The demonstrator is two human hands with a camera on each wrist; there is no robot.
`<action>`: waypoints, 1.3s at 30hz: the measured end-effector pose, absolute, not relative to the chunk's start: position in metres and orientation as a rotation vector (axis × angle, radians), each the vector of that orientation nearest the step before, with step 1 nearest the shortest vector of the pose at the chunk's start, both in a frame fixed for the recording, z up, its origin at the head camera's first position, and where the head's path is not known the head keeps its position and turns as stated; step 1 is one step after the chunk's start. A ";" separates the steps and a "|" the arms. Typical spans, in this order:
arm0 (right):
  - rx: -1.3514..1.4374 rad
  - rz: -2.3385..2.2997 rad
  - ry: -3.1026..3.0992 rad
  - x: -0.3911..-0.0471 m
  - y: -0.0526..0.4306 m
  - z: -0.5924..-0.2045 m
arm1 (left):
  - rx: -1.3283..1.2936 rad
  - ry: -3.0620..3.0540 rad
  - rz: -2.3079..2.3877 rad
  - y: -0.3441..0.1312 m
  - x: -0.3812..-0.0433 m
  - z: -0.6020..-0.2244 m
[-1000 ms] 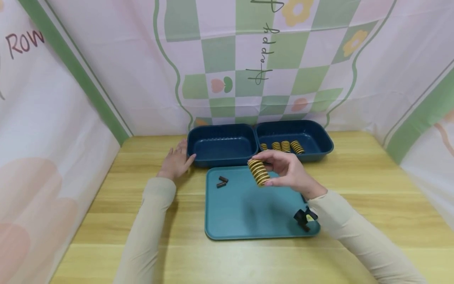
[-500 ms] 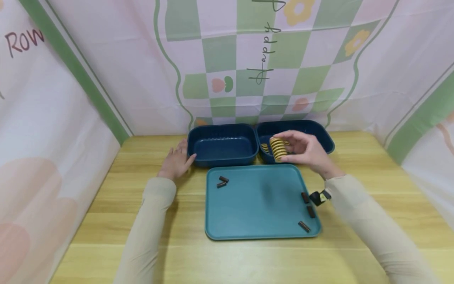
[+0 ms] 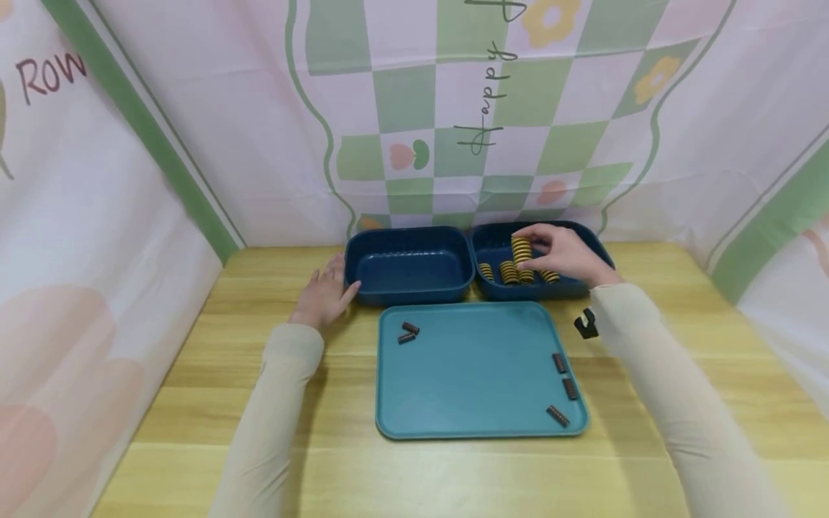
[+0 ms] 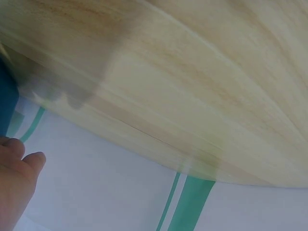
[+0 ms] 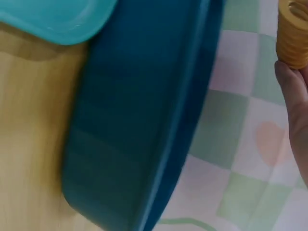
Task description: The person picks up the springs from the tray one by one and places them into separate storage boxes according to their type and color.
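Observation:
My right hand (image 3: pixel 562 253) grips a large yellow coil spring (image 3: pixel 521 250) by its ends, above the right dark-blue bin (image 3: pixel 586 288). In the right wrist view the yellow spring (image 5: pixel 293 41) shows at the upper right, beside a finger. Several similar yellow springs (image 3: pixel 508 273) lie inside that bin, partly behind the held one. At the left bin (image 3: pixel 414 296), my left hand (image 3: pixel 320 296) rests against the outer left side, fingers extended and thumb at the rim. Part of the left hand (image 4: pixel 17 178) appears at the edge of the left wrist view.
A teal tray (image 3: pixel 473 374) lies in front of the bins. Two small dark springs (image 3: pixel 408 333) sit at its upper left, and several more dark springs (image 3: pixel 569 388) along its right side. A patterned curtain (image 3: pixel 401 101) stands behind the wooden table (image 3: pixel 324 467).
My right hand has carried the yellow spring from over the tray to the right and back, over the right bin. The left hand has stayed at the left bin.

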State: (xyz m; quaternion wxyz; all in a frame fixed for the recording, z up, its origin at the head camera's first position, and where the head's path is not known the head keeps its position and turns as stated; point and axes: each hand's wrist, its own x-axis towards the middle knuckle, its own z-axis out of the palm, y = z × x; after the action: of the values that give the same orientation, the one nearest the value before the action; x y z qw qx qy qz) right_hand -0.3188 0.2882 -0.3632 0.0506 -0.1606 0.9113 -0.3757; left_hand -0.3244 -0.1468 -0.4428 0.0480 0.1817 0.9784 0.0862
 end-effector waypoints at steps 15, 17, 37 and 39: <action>-0.765 -0.683 2.760 -0.353 0.267 -0.414 | 0.572 2.979 0.246 -0.143 -0.321 -0.446; -0.804 -0.645 2.761 -0.355 0.266 -0.415 | 0.576 2.982 0.251 -0.143 -0.321 -0.444; -0.768 -0.496 2.827 -0.357 0.259 -0.414 | 0.572 3.017 0.264 -0.147 -0.323 -0.442; -0.749 -0.514 2.869 -0.354 0.266 -0.408 | 0.574 3.022 0.271 -0.147 -0.323 -0.442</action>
State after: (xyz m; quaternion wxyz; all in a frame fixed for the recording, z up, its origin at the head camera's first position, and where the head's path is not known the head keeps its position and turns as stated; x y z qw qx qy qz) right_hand -0.3542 0.2661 -0.4083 0.0661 -0.2482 0.9513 -0.1704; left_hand -0.3231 -0.1467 -0.4420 0.0266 0.1859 0.9783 0.0877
